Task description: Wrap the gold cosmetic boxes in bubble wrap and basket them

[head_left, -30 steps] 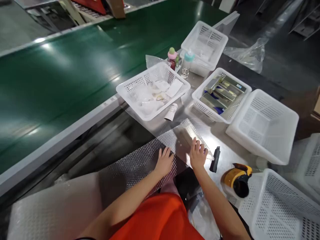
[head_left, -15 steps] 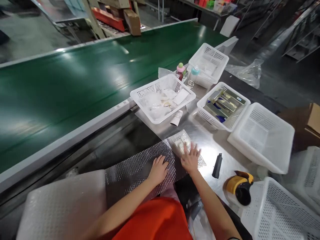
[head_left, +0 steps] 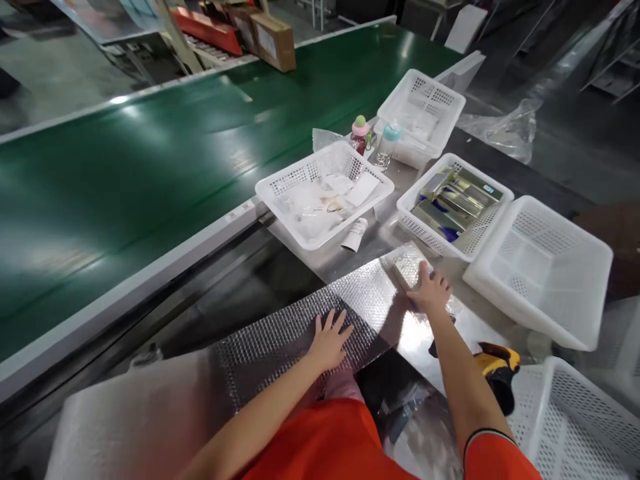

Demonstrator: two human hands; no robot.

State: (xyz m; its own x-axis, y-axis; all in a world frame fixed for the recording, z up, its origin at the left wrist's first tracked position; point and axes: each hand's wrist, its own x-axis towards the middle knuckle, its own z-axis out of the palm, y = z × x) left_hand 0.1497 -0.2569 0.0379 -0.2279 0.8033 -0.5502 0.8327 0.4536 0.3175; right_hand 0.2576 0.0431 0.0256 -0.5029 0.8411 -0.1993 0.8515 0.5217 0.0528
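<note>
A green belt (head_left: 175, 180) fills the upper left of the frame, with a metal table (head_left: 330, 263) beside it from the centre toward the right. At the lower left sits a thick roll of bubble wrap (head_left: 120, 407); it looks bulky yet light for its size, and would be best held with an arm around its body.

From it a clear sheet (head_left: 287, 337) runs up to the middle right of the frame, onto the table. It should be light, limp and rather slippery, its bubbles easily popped; its long edges look the best place to hold, with a flat palm to keep it from sliding.

At the sheet's far end, right of centre, lies a flat packet (head_left: 407, 270). It seems light and somewhat stiffer than the sheet; its contents cannot be made out, so treat it as fragile and hold it by both ends.

The hands are apart. The right hand (head_left: 430, 290) spreads over the packet, thumb away from fingers; the left hand (head_left: 327, 343) lies on the sheet, fingers fanned, clamped on nothing.
</note>
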